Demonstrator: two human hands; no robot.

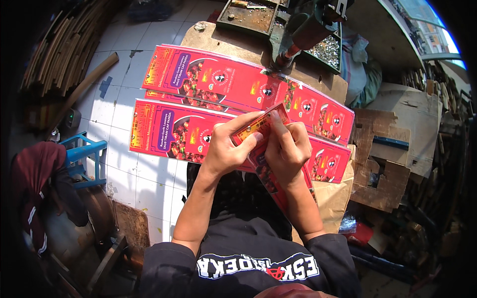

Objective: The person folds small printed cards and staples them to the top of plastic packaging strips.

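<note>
A long red printed strip (272, 185) is in my two hands, its yellow-marked end turned up and its length slanting down toward my lap. My left hand (226, 149) grips the left side of that end, thumb on top. At the right corner my right hand (288, 151) pinches the end between thumb and fingers, close to a small round spot that may be an eyelet. Beyond and under my hands lie stacks of similar red strips, a far stack (228, 82) and a near stack (166, 130). My hands hide part of the near stack.
A dark metal hand press (303, 37) stands at the bench's far edge, beside a tray of small shiny metal parts (325, 52) and a rusty tray (247, 17). Left are a blue stool (85, 151) and stacked wood strips (64, 44). Cardboard pieces (387, 159) lie right.
</note>
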